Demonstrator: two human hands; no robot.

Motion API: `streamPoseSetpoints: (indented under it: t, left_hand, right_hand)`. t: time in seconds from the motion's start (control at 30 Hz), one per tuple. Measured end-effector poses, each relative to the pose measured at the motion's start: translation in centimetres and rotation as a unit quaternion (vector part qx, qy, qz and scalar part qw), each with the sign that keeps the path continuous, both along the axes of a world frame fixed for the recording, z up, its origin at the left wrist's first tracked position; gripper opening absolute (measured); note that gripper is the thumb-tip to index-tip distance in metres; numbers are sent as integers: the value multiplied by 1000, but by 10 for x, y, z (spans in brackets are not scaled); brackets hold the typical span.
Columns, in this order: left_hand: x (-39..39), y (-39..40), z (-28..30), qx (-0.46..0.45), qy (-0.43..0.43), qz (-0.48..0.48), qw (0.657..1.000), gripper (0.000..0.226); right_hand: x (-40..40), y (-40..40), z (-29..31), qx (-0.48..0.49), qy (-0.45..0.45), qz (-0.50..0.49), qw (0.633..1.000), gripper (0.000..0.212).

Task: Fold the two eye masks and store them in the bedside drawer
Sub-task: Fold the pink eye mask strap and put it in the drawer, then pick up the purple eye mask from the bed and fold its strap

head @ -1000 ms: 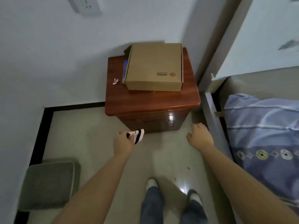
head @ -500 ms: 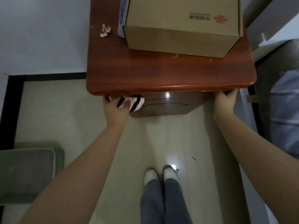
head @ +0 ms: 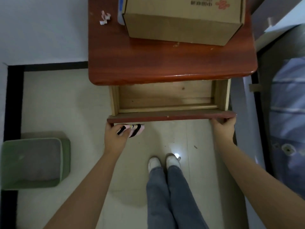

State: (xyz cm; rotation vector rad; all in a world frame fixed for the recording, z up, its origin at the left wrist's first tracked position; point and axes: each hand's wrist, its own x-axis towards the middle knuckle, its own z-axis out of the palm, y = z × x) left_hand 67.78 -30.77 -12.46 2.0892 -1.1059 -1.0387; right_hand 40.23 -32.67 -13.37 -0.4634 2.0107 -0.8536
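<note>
The reddish wooden bedside table [head: 165, 63] has its top drawer [head: 170, 116] pulled out, showing a bare pale wood bottom. My left hand [head: 115, 138] grips the left end of the drawer front from below while holding a folded pink eye mask with black stripes [head: 133, 129]. My right hand [head: 222, 129] grips the right end of the drawer front. I can see only this one mask bundle; whether it holds both masks is unclear.
A cardboard box [head: 181, 19] sits on the table top, with a crumpled paper scrap [head: 104, 18] to its left. A green cushioned stool [head: 33, 162] stands on the floor at left. The bed with a blue pillow [head: 288, 113] lies at right. My feet [head: 163, 162] stand below the drawer.
Both hands reached to the drawer front's ends, and the drawer has slid out from shut to open. The camera moved closer over the table.
</note>
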Motion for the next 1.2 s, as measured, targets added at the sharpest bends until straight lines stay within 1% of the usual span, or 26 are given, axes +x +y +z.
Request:
streamPoseSetpoints:
  t: [0.07,0.1,0.17,0.2,0.23,0.3,0.37,0.4,0.43,0.47,0.53,0.63,0.67,0.7,0.77,0.83,0.87,0.93,0.97,1.0,1.07,1.1,1.13,1.2]
  left_hand:
    - [1,-3,3,20,0,-5,1000,11]
    - [2,-4,7,28,-9,-10,1000,11]
    - [4,-2,19,29,-24,-5,999,8]
    - [6,0,26,21,-18,17,999,10]
    - [7,2,35,7,6,59,998,13]
    - [9,-6,52,-22,118,146,982,14]
    - [6,-27,58,-25,212,174,961,18]
    - [3,-41,55,-5,232,174,957,22]
    - [-2,-54,49,23,226,173,959,27]
    - [-8,-68,41,47,207,166,963,31]
    - [-18,-92,22,72,147,143,976,35]
    - [-24,-116,-5,92,27,89,991,23]
    - [-24,-122,-11,98,-1,65,993,22]
    - [-27,-124,-17,104,-36,38,993,27]
    - [-28,-125,-24,118,-120,-24,985,24]
    - [-25,-121,-25,132,-220,-111,960,31]
    - [-25,-116,-23,121,-267,-160,943,34]
    - [-27,-101,-14,79,-286,-211,931,39]
    - [-31,-89,-4,66,-292,-243,923,42]
    - [-36,-76,6,58,-305,-289,906,44]
    - [-54,-52,28,43,-333,-412,847,44]
    - [-66,-43,38,25,-334,-463,821,44]
    - [-83,-36,49,-5,-330,-510,794,45]
    - [-124,-32,76,-78,-335,-582,737,46]
  right_hand:
    - [7,3,-3,16,42,24,999,93]
    - [10,4,-3,30,79,39,996,96]
    - [18,9,2,66,189,71,977,96]
    - [20,12,6,66,249,95,962,93]
    - [22,16,9,46,304,133,942,89]
    - [28,21,13,-26,378,263,887,73]
    - [36,21,14,-63,382,419,821,54]
    - [39,18,13,-68,372,478,793,46]
    - [42,15,11,-72,364,515,772,42]
    - [43,11,10,-84,362,532,761,38]
    - [43,3,9,-130,372,532,749,29]
    - [38,-5,10,-194,401,528,722,19]
    - [37,-8,10,-204,407,534,713,18]
    - [33,-8,9,-205,411,539,706,18]
    - [30,-9,7,-213,409,548,698,18]
    - [32,-10,5,-227,397,554,696,18]
    - [32,-10,6,-224,396,555,697,20]
    - [32,-10,6,-185,389,575,696,25]
    - [33,-9,9,-141,378,595,695,31]
    - [34,-8,11,-94,367,612,695,38]
    - [29,-1,23,-44,352,604,713,49]
    - [24,3,30,-30,350,590,727,52]
    - [15,12,42,-22,359,557,748,54]
    - [-12,36,70,-10,395,454,799,55]
